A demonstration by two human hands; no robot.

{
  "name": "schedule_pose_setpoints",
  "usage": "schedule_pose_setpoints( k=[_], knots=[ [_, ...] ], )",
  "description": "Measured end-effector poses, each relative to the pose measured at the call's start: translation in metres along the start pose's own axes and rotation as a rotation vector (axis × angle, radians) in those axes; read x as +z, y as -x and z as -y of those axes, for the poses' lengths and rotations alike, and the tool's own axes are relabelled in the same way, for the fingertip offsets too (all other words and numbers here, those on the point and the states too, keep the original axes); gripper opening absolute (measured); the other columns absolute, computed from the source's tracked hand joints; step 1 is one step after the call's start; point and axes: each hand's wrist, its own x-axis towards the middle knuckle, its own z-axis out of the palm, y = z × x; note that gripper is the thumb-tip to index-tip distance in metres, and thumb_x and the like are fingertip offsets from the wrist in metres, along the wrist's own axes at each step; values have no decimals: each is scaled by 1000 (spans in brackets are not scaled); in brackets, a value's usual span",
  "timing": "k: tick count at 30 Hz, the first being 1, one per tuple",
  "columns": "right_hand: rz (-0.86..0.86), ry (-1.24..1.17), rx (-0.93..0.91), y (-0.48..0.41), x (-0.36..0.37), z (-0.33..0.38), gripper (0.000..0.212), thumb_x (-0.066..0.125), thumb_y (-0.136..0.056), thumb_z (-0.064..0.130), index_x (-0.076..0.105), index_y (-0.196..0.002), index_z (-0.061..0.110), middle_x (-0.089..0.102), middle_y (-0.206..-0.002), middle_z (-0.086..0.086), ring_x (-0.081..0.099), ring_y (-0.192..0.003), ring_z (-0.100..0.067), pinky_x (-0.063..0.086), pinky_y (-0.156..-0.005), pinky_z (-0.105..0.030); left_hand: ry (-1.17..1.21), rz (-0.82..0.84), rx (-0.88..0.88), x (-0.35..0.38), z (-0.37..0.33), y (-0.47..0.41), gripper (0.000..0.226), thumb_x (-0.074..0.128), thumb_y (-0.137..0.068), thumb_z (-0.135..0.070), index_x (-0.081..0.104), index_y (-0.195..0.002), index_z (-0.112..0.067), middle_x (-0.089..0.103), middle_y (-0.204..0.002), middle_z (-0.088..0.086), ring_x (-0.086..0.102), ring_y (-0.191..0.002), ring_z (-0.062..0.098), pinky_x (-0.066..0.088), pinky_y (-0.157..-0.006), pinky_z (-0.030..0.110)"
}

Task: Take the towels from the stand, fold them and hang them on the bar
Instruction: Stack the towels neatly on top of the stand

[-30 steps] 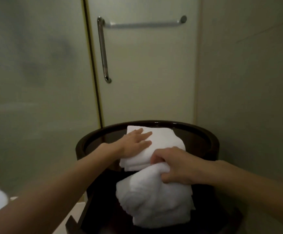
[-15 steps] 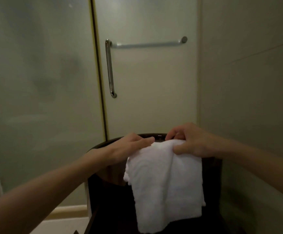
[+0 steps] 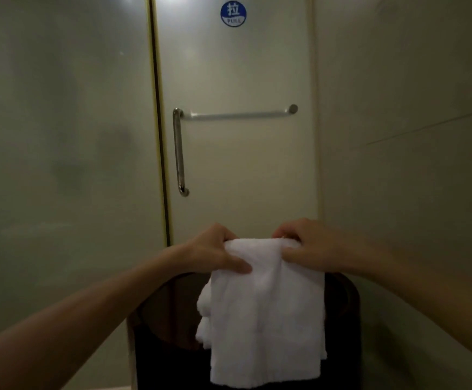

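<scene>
Pinching the towel (image 3: 265, 313) along its top edge with left hand (image 3: 215, 249) and right hand (image 3: 311, 246), one per corner. Hanging in front of the stand (image 3: 159, 319), well below the bar (image 3: 237, 115). Best to keep that edge taut, match corners, fold evenly before lifting.

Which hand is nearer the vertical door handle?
Left. The left hand grips the towel below and slightly right of the handle; the right hand grips it farther right.

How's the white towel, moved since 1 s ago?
Yes: white towel lifted off the dark stand; left hand and right hand hold its top edge above the rim.
</scene>
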Motion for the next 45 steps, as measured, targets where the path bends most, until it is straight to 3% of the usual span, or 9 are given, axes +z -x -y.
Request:
schedule_pose_setpoints(
  k=[4, 10, 15, 22, 28, 33, 39, 42, 45],
  knots=[
    [43, 24, 45, 7, -10, -4, 45, 70, -82, 38, 56, -121, 21, 59, -116, 2, 56, -102, -15, 45, -84, -28, 27, -11, -39, -11, -7, -8, 20, 81, -72, -26, 75, -86, -14, 73, -82, -1, 68, -76, 13, 54, -58, 21],
    [-102, -155, 79, 1, -38, -4, 41, 84, -70, 28, 68, -105, 13, 68, -96, -1, 61, -80, -8, 47, -62, -12, 358, -46, -157, -39, -12, -17, 34, 82, -69, -19, 67, -94, 0, 71, -91, 11, 71, -82, 23, 54, -62, 25],
    [-215, -468, 117, -20, -53, 0, 31, 85, -67, 20, 69, -93, 17, 70, -91, -3, 67, -79, -14, 58, -59, -25, 544, -102, -142, -63, -16, -30, 45, 84, -65, -18, 62, -99, 1, 75, -85, 6, 73, -81, 23, 56, -62, 27],
    [-566, -126, 54, -70, -25, -3, 34, 76, -71, 14, 63, -102, 15, 63, -98, -3, 58, -88, -20, 39, -69, -25, 145, -368, 31, -74, -6, -53, 21, 83, -69, -21, 72, -83, -9, 70, -74, 1, 67, -65, 10, 49, -51, 18],
    [-616, 83, -57, -75, 28, -11, 25, 66, -81, 5, 53, -100, 14, 49, -102, -4, 49, -83, -21, 33, -63, -26, -266, -572, 158, -41, 29, -59, 25, 77, -75, -18, 63, -96, -19, 65, -87, -3, 61, -81, 15, 47, -65, 26],
    [-347, 311, -184, -26, 73, -18, 37, 70, -68, 3, 53, -100, 12, 53, -101, -7, 52, -87, -27, 37, -68, -31, -563, -364, 205, 9, 68, -21, 39, 72, -70, -19, 55, -105, -19, 63, -104, 3, 59, -89, 25, 43, -68, 31],
    [-207, 273, -317, 15, 84, -20, 26, 69, -71, 5, 57, -94, 7, 60, -90, -10, 59, -74, -31, 50, -64, -37, -539, -129, 208, 39, 78, 15, 63, 53, -74, -47, 36, -131, -25, 61, -122, 1, 60, -104, 27, 44, -75, 29],
    [-164, 268, -315, 21, 84, -21, 30, 63, -78, 15, 55, -107, 10, 59, -105, -8, 57, -88, -28, 47, -76, -39, -603, -6, 216, 44, 77, 20, 82, 46, -79, -57, 20, -150, -25, 36, -152, 3, 37, -136, 22, 34, -107, 29],
    [-128, 280, -325, 20, 82, -21, 32, 58, -82, 13, 52, -113, 12, 55, -115, -7, 53, -99, -26, 44, -84, -38, -603, 71, 165, 48, 76, 18, 82, 53, -86, -51, 9, -152, -28, 14, -160, 0, 15, -146, 14, 22, -117, 33]
  ],
)
